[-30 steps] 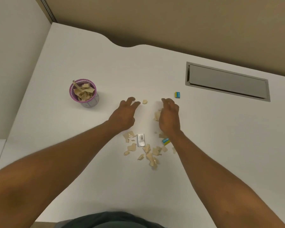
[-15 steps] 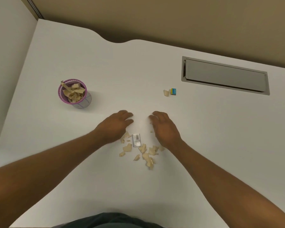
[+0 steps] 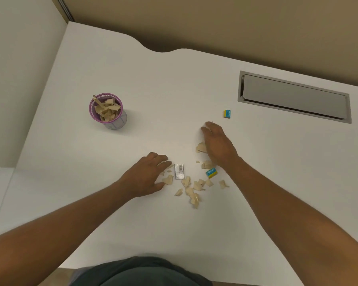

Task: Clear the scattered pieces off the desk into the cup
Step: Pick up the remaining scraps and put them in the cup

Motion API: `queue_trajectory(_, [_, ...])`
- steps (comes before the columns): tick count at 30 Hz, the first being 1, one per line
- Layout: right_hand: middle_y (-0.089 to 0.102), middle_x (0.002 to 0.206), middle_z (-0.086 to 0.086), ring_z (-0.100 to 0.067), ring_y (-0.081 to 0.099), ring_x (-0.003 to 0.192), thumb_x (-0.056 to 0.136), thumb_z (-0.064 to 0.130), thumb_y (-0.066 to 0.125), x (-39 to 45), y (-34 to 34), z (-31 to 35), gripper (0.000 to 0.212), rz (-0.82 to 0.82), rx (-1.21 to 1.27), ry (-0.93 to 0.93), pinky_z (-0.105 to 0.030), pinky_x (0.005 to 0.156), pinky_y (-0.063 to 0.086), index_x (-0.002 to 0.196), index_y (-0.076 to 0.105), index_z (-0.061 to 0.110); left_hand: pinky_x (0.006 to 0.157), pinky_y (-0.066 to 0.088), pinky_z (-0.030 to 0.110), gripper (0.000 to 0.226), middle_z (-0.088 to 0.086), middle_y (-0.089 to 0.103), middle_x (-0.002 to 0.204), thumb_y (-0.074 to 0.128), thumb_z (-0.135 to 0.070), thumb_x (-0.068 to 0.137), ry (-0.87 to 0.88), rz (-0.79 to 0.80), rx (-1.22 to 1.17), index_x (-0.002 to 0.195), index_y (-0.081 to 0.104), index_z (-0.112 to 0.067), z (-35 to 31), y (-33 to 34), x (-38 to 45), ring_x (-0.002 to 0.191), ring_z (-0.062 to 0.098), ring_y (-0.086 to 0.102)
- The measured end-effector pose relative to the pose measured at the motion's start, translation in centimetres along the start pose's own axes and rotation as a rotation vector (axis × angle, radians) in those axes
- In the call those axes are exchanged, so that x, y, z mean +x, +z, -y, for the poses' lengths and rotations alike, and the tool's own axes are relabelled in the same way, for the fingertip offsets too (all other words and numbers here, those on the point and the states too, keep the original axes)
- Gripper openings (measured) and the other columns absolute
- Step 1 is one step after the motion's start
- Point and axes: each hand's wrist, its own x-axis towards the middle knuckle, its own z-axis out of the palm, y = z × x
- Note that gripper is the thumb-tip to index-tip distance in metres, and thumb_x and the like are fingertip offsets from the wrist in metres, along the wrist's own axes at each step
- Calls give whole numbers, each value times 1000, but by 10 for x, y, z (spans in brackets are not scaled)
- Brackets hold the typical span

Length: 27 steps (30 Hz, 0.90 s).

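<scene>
Several tan scraps (image 3: 192, 187) lie scattered on the white desk (image 3: 174, 89) between my hands. A purple-rimmed cup (image 3: 108, 111) stuffed with the same scraps stands upright at the left. My left hand (image 3: 147, 175) rests flat on the desk, fingers spread, touching the scraps at the pile's left edge. My right hand (image 3: 217, 143) lies palm down, fingers extended, over scraps at the pile's far right; a clump (image 3: 201, 147) shows beside its palm. Neither hand visibly grips anything.
A small silver box (image 3: 179, 171) lies among the scraps. A blue-and-yellow box (image 3: 211, 172) sits by my right wrist, another (image 3: 227, 113) farther back. A grey recessed hatch (image 3: 293, 97) is set in the desk at the right. A wall borders the left.
My right hand has reached away from me toward the far scraps. My left hand stays at the pile's left edge. The blue-and-yellow box by my right wrist is uncovered again.
</scene>
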Motion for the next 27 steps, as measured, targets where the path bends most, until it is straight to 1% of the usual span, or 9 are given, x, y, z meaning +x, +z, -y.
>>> queue_trajectory(3, [34,160,15,-8,30,148,105,47,35,-37,21,15,45,27,109,-57,-27,116,28,148,39,36,104,51,44,64,5,53,149,68,-43,90,0,-4,0,146,54,-15,0,4,-4,129,30,53])
queue_trajectory(7, [40,159,-6,-23,33,149,104,17,48,-79,44,13,44,-22,-24,-300,-38,122,32,148,48,17,101,53,45,71,4,51,150,68,-53,88,3,-32,21,147,53,-16,-6,11,-11,127,31,52])
queue_trajectory(9, [38,160,-3,-22,34,148,106,34,43,-91,40,17,47,-67,121,-204,-39,120,35,152,43,23,102,54,46,80,5,41,160,69,-58,86,-30,-39,40,152,46,-18,-12,14,-13,131,33,46])
queue_trajectory(12, [16,168,-7,-29,17,154,93,67,50,-100,39,21,84,-33,38,-151,-45,126,23,161,20,27,104,52,45,88,7,23,171,67,-56,85,-99,-6,86,159,35,-21,-21,20,-13,135,35,40])
queue_trajectory(15, [-6,170,-6,-36,-3,156,75,85,53,-106,49,32,115,131,-69,-65,-50,127,11,162,2,30,97,55,44,79,12,35,165,65,-47,86,-128,7,157,155,42,-17,-29,24,-10,127,38,48])
queue_trajectory(17, [0,170,-11,-40,3,155,81,77,56,-109,56,45,107,139,-140,-34,-52,125,18,162,9,26,87,58,44,65,13,48,155,67,-35,87,-144,-8,148,146,53,-13,-35,24,-7,116,39,54])
queue_trajectory(20, [26,163,-11,-38,33,143,94,46,63,-114,65,67,72,37,-168,-43,-46,112,42,155,33,23,69,60,42,39,10,62,134,60,-11,88,-189,-57,112,127,67,-11,-42,22,-3,106,34,58])
queue_trajectory(24, [50,140,-6,-30,51,121,91,0,58,-122,73,82,49,-21,-126,-47,-37,77,56,136,54,16,72,56,40,31,4,59,119,49,-1,95,-184,-20,119,118,65,-15,-37,22,1,108,27,53])
queue_trajectory(27, [56,126,-3,-26,51,118,86,-7,56,-118,70,83,43,-18,-80,-32,-33,75,53,122,63,15,74,53,41,29,4,59,110,48,0,95,-218,-37,43,111,67,-15,-32,23,6,103,27,54])
